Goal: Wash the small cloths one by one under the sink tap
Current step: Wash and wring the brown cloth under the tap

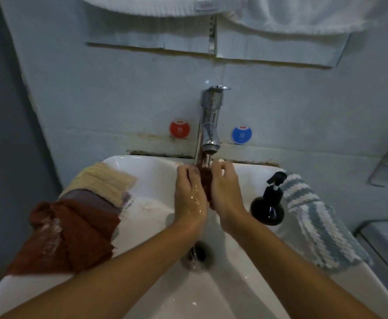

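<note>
Head view: both hands hold rust cloth over sink.

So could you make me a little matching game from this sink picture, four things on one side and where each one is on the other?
Things:
1. dark red cloth
2. striped blue and white cloth
3. cream cloth
4. black pump bottle

Places:
A. left rim of the sink, at the back
B. between both hands under the tap
C. right rim, nearest the basin
D. right rim, outer edge

Pairs: 1-B, 2-D, 3-A, 4-C
</note>
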{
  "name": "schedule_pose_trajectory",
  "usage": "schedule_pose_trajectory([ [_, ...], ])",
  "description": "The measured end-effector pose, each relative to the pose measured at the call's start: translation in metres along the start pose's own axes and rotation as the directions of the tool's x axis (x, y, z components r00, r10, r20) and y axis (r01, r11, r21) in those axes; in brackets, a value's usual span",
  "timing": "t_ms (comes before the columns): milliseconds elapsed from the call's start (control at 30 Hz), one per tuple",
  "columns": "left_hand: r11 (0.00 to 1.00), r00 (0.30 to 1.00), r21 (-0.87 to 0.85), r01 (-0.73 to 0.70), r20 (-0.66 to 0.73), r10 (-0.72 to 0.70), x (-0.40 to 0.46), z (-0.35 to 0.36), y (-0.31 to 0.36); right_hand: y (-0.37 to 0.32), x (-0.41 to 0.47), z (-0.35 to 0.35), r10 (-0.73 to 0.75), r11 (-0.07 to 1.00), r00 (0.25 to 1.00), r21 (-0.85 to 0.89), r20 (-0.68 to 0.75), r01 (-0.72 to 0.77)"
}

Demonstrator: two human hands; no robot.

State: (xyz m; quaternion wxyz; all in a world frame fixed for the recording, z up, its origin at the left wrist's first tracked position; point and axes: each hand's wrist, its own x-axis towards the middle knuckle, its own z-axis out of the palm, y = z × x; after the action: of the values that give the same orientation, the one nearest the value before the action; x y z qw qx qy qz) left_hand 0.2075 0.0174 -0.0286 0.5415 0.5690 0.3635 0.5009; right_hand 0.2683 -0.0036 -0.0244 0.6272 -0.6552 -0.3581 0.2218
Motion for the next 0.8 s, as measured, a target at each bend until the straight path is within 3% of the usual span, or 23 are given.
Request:
schedule_pose_trajectory([
  [67, 0.997, 0.997, 0.057, -0.051, -0.049, 0.053, 0.009, -0.002, -0.002, 0.001, -0.002, 0.004, -0.088, 0.987, 0.995, -0.13, 0.035, 0.092],
  [200, 0.994, 0.995, 0.049, 0.096, -0.032, -0.095, 0.02, -0.003, -0.008, 0.006, 0.002, 0.007, -0.097, 0.987, 0.994, -0.119, 0.051, 0.103],
  [300, 0.981, 0.997, 0.181, -0.072, 0.026, 0.068, 0.009, 0.001, -0.012, 0.014, 0.005, 0.004, -0.071, 0.974, 0.995, -0.211, 0.068, 0.084],
  [433, 0.969, 0.993, 0.223, -0.105, -0.037, 0.116, 0.01, 0.001, -0.008, 0.011, 0.004, 0.006, -0.103, 0.967, 0.993, -0.228, 0.061, 0.114],
  [633, 0.978, 0.994, 0.177, 0.109, -0.032, -0.105, 0.013, 0.0, -0.005, 0.011, 0.001, 0.009, -0.089, 0.958, 0.996, -0.273, 0.012, 0.089],
  [800, 0.959, 0.978, 0.192, 0.209, -0.042, -0.205, 0.016, 0.0, -0.006, 0.006, 0.002, 0.007, -0.088, 0.89, 0.995, -0.444, 0.055, 0.103],
])
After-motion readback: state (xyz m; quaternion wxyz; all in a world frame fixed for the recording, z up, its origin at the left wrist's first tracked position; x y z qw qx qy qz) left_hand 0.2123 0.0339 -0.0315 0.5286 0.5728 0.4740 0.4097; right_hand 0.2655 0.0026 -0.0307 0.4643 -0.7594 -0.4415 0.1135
